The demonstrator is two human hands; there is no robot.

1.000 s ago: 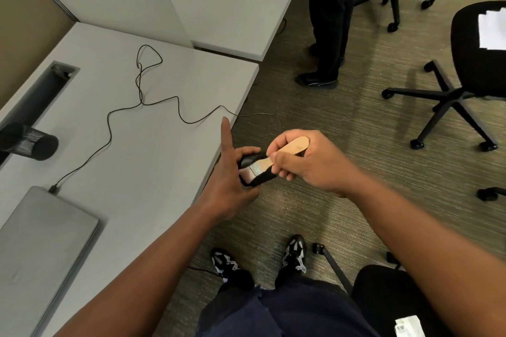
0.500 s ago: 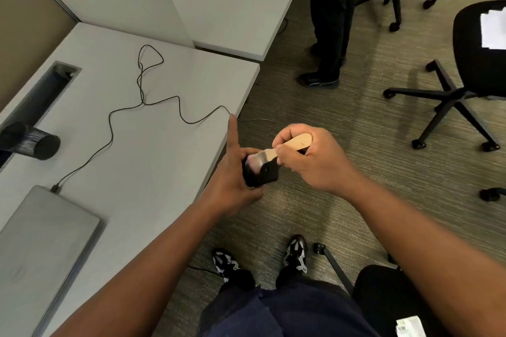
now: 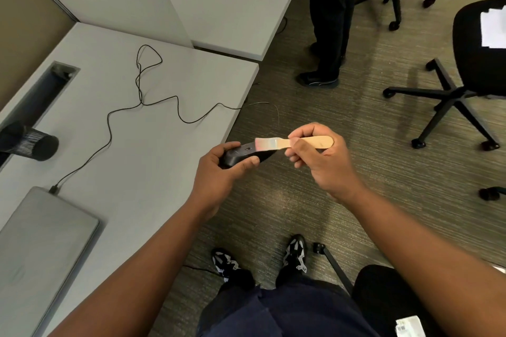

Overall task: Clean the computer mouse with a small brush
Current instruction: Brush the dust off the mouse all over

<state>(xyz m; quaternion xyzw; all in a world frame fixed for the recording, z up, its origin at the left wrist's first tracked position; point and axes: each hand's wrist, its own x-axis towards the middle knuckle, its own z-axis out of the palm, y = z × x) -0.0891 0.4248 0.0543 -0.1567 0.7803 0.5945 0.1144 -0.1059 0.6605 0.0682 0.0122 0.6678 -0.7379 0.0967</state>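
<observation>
My left hand [image 3: 219,172] grips a black computer mouse [image 3: 241,154] in the air just off the desk's right edge, lying roughly level with its far end pointing right. My right hand [image 3: 320,161] pinches the wooden handle of a small flat brush [image 3: 290,143]. The brush lies level, its pale bristles resting on the mouse's top right part. The mouse's thin black cable runs left over the desk [image 3: 153,161] to a closed grey laptop [image 3: 41,249].
A black mesh cup [image 3: 35,143] lies on its side at the desk's left. A person's dark legs [image 3: 328,22] stand beyond the desk corner. Office chairs [image 3: 465,76] stand at the right. My own shoes and a chair seat are below.
My left index finger has folded down onto the mouse, which has turned flatter. The brush has swung out to the right and now lies level over the mouse.
</observation>
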